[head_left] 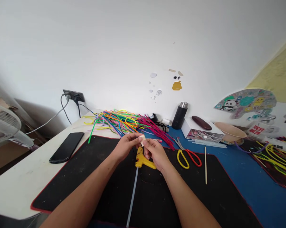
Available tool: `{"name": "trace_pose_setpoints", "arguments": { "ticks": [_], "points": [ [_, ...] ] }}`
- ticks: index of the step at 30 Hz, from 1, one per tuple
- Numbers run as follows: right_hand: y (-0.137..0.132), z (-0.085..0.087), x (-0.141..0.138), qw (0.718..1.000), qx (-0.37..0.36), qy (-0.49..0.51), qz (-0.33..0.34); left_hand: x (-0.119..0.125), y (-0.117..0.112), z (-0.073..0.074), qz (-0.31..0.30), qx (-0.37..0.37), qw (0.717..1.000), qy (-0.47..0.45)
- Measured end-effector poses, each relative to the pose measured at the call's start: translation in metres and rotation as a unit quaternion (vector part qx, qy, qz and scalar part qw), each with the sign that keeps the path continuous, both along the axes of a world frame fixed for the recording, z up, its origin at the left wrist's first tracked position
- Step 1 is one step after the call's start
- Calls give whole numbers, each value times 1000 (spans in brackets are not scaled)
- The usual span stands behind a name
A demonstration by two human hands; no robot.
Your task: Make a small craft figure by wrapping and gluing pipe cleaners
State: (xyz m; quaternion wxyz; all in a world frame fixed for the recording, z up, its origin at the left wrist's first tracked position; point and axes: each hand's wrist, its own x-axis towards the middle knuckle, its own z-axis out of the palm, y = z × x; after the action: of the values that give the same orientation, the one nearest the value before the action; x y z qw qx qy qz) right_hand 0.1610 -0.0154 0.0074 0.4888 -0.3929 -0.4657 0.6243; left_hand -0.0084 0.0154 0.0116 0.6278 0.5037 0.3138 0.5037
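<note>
My left hand (125,146) and my right hand (155,153) meet over the far middle of a black mat (86,177). Together their fingertips pinch a small white piece (142,138). Just under them lies a yellow glue gun (142,160) with a long clear glue stick (133,198) running toward me from its back. My right hand rests partly over the gun. Behind the hands spreads a heap of coloured pipe cleaners (124,122).
Scissors (188,155) with yellow and red handles and a thin wooden stick (205,164) lie right of the hands. A black phone (67,146) lies at the left, a fan (3,125) beyond it. Black flask (180,115), white box (201,131) and bowl (229,131) stand at the back.
</note>
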Motion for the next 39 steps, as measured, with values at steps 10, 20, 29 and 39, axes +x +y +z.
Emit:
{"name": "trace_pose_setpoints", "arguments": {
  "ticks": [10,20,29,39],
  "points": [
    [-2,3,-1,1000,-22,18,-12,2,-3,6,33,51,998,33],
    [0,0,-1,999,-16,-5,-30,2,-5,9,52,69,993,83],
    [-1,2,-2,999,-26,-9,-27,-1,-2,4,61,77,991,86],
    [-1,2,-1,999,-5,-33,-36,-5,2,4,110,80,986,93]
  ]
}}
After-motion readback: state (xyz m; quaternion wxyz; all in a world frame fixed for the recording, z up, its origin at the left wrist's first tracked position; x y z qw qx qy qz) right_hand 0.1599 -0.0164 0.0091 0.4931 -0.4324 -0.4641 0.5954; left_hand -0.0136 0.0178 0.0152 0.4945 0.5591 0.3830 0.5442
